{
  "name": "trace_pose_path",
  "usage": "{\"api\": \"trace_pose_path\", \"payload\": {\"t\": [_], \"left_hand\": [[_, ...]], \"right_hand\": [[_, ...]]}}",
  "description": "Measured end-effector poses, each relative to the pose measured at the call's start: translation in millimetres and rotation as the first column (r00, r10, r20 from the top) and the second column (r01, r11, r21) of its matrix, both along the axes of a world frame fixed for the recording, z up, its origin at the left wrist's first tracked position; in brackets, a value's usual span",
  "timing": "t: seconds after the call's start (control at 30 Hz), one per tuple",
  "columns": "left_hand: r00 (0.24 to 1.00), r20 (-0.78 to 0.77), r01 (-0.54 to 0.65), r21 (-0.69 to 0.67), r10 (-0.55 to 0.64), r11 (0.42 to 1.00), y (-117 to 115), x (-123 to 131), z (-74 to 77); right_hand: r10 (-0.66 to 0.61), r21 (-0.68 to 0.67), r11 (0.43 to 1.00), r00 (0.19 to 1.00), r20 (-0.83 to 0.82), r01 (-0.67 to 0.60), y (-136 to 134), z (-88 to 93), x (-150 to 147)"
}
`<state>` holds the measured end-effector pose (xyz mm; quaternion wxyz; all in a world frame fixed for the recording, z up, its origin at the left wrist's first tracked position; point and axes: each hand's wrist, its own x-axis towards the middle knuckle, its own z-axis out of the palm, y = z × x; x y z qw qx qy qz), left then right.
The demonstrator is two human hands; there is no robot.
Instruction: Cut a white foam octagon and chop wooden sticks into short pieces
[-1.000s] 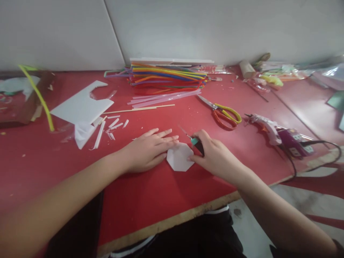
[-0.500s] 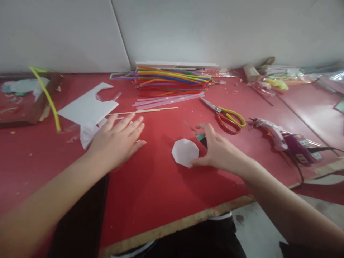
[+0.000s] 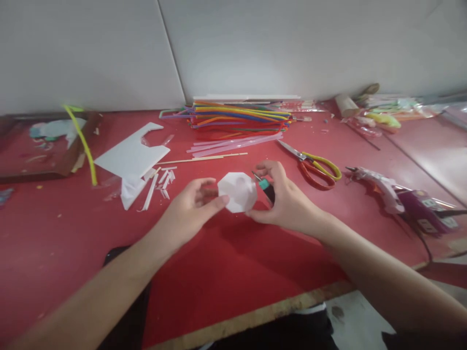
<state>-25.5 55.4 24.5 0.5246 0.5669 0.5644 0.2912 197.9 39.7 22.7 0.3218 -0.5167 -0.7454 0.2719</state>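
Observation:
My left hand (image 3: 195,204) pinches the left edge of a white paper octagon (image 3: 237,193), its thumb lying on top of the sheet. At the octagon's right side, my right hand (image 3: 280,194) has a small tool (image 3: 267,188) tucked in its fingers. That tool has a green and black handle and a thin metal tip; its exact kind is unclear. My right thumb tip is at the octagon's lower right edge. Left of my left hand lie narrow white paper offcuts (image 3: 166,180) and a larger white sheet (image 3: 131,150) with a curved cut-out.
Colourful pipe cleaners (image 3: 241,116) are bundled near the wall, with pink glue sticks (image 3: 233,144) and thin wooden sticks (image 3: 207,159) before them. Scissors (image 3: 317,167) and a glue gun (image 3: 379,189) lie right. A brown tray (image 3: 40,173) and yellow pipe cleaner (image 3: 85,146) are left.
My left hand has moved right from beside the paper scraps and taken hold of the octagon. The octagon appears raised from the table. My right hand still has the small tool.

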Motion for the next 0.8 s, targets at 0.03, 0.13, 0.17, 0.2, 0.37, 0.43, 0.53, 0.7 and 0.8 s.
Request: {"api": "trace_pose_path", "payload": {"t": [0.03, 0.13, 0.17, 0.2, 0.37, 0.43, 0.53, 0.7, 0.8], "left_hand": [[0.993, 0.121, -0.003, -0.05, 0.009, 0.999, -2.3, 4.8, -2.0], [0.957, 0.281, -0.051, -0.103, 0.078, 0.993, -3.9, 10.7, -7.1], [0.95, 0.298, -0.069, -0.103, 0.097, 0.992, -3.3, 10.2, -8.4], [0.944, 0.309, -0.083, -0.101, 0.111, 0.991, -2.6, 8.9, -9.4], [0.931, 0.347, -0.076, -0.128, 0.116, 0.989, -2.3, 2.0, -10.6], [0.935, 0.342, -0.062, -0.095, 0.091, 0.993, -3.3, 1.1, -10.1], [0.96, 0.279, 0.011, -0.011, -0.008, 1.0, -5.5, -0.5, -10.0], [0.958, -0.255, 0.19, 0.237, -0.128, 0.953, -14.5, -3.3, -14.3], [0.814, -0.576, 0.358, 0.399, -0.074, 0.844, -19.9, -2.8, -18.0]], "right_hand": [[0.005, -0.012, 1.0, 0.996, -0.089, -0.006, -0.3, -0.8, -0.3], [-0.048, -0.246, 0.967, 0.894, -0.445, -0.07, 2.3, -5.7, 1.5], [-0.11, -0.339, 0.936, 0.83, -0.547, -0.099, 4.8, -8.0, 2.9], [-0.184, -0.418, 0.9, 0.762, -0.621, -0.123, 8.1, -10.5, 4.4], [-0.434, -0.598, 0.777, 0.522, -0.734, -0.197, 24.2, -21.1, 8.3], [-0.466, -0.628, 0.752, 0.511, -0.722, -0.202, 25.4, -22.8, 7.6], [-0.479, -0.678, 0.692, 0.544, -0.688, -0.248, 21.1, -22.8, 7.1], [-0.391, -0.683, 0.644, 0.618, -0.682, -0.345, 8.1, -17.3, 13.5], [-0.281, -0.7, 0.67, 0.788, -0.548, -0.248, 2.3, -10.6, 17.2]]}}
